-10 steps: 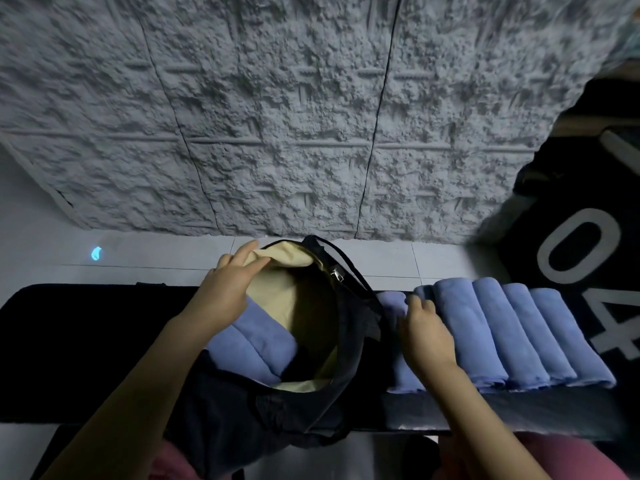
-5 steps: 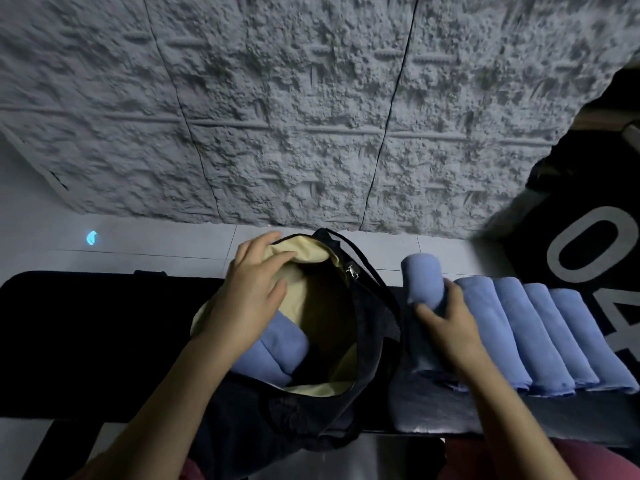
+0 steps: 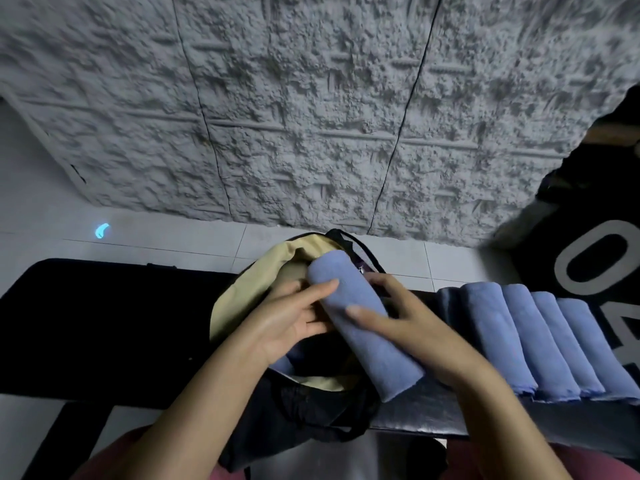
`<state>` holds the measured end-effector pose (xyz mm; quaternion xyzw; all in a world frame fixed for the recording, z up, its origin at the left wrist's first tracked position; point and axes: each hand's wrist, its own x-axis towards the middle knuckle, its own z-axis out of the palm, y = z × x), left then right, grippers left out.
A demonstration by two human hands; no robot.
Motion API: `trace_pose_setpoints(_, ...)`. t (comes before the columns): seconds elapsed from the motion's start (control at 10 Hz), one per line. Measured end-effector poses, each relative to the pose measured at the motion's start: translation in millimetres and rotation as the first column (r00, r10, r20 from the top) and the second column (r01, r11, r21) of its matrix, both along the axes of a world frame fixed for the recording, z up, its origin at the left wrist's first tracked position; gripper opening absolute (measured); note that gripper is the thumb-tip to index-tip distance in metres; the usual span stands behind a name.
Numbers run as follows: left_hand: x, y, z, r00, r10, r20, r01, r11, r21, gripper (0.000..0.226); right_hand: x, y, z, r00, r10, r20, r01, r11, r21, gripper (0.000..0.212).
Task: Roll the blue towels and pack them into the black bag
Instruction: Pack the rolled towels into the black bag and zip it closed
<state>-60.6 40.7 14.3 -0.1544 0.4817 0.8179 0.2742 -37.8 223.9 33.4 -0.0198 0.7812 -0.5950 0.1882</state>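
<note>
A rolled blue towel [image 3: 363,327] lies across the open mouth of the black bag [image 3: 298,407], which has a yellow lining [image 3: 256,289]. My right hand [image 3: 401,323] grips the roll from its right side. My left hand [image 3: 287,320] holds it from the left, fingers over its upper end. Part of another blue towel [image 3: 287,358] shows inside the bag beneath my left hand. To the right, several rolled blue towels [image 3: 540,341] lie side by side on the black bench [image 3: 104,327].
A rough grey wall panel [image 3: 311,116] stands behind the bench above pale floor tiles [image 3: 138,237]. A black cloth with large white numerals [image 3: 595,258] lies at the far right. A small blue light spot [image 3: 102,231] glows on the floor.
My right hand lifted the leftmost roll off the row and carried it left over the bag's mouth. My left hand left the bag's rim and took hold of the roll.
</note>
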Motion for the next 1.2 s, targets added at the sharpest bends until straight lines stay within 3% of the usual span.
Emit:
trace_pose_setpoints(0.1, 0.5, 5.3, 9.3, 0.989, 0.139, 0.058, -0.148, 0.965, 0.217, 0.027, 3.4, 7.5, -2.1, 0.974, -0.152, 0.165, 0.208, 0.886, -0.414, 0.022)
trace_pose_setpoints(0.2, -0.2, 19.2, 10.7, 0.943, 0.31, 0.123, -0.333, 0.85, 0.409, 0.027, 16.3, -21.7, -13.2, 0.977, -0.211, 0.037, 0.198, 0.825, -0.529, 0.043)
trace_pose_setpoints(0.3, 3.1, 32.1, 7.5, 0.925, 0.364, 0.109, -0.374, 0.824, 0.425, 0.039, 23.8, -60.2, -19.5, 0.952, -0.305, 0.033, 0.256, 0.73, -0.634, 0.069)
trace_pose_setpoints(0.4, 7.3, 31.6, 4.5, 0.957, 0.285, -0.052, -0.253, 0.91, 0.327, 0.036, 3.7, -73.3, -16.7, 0.757, -0.597, 0.266, 0.581, 0.43, -0.691, 0.029)
trace_pose_setpoints(0.5, -1.6, 1.2, 4.2, 0.896, 0.071, -0.439, -0.182, 0.959, -0.217, 0.044, -16.4, -61.3, -9.8, 0.677, -0.694, 0.246, 0.62, 0.357, -0.699, 0.004)
trace_pose_setpoints(0.6, -18.4, -45.6, 1.7, 0.597, -0.585, -0.549, -0.567, 0.177, -0.805, 0.032, -18.4, -47.7, -15.8, 0.75, -0.651, -0.115, 0.549, 0.711, -0.44, 0.016)
trace_pose_setpoints(0.7, -31.0, -64.7, -8.9, 0.64, -0.756, -0.139, -0.408, -0.18, -0.895, 0.04, -12.1, -48.3, -26.2, 0.907, -0.316, -0.28, 0.307, 0.949, -0.074, 0.033)
trace_pose_setpoints(0.8, -40.4, -66.4, -21.5, 0.659, -0.737, -0.149, -0.342, -0.117, -0.932, 0.068, -13.3, -57.3, -42.4, 0.97, 0.054, -0.238, 0.049, 0.912, 0.408, 0.05)
trace_pose_setpoints(0.9, -47.0, -67.2, -25.1, 0.644, -0.713, -0.276, -0.361, 0.035, -0.932, 0.079, -32.2, -80.0, -63.6, 0.982, 0.174, -0.074, -0.067, 0.687, 0.724, 0.041)
trace_pose_setpoints(1.0, -47.8, -68.4, -25.7, 0.641, -0.705, -0.304, -0.358, 0.076, -0.93, 0.082, -75.5, -97.0, -94.4, 0.987, 0.151, 0.055, -0.136, 0.608, 0.782, 0.045)
trace_pose_setpoints(1.1, -47.5, -71.5, -27.5, 0.639, -0.691, -0.338, -0.348, 0.132, -0.928, 0.083, -103.9, -98.2, -116.6, 0.962, 0.21, 0.175, -0.274, 0.753, 0.599, 0.042)
trace_pose_setpoints(1.2, -51.3, -75.2, -30.6, 0.637, -0.688, -0.348, -0.32, 0.174, -0.931, 0.082, -104.4, -91.4, -127.7, 0.969, 0.185, 0.163, -0.246, 0.792, 0.559, 0.05)
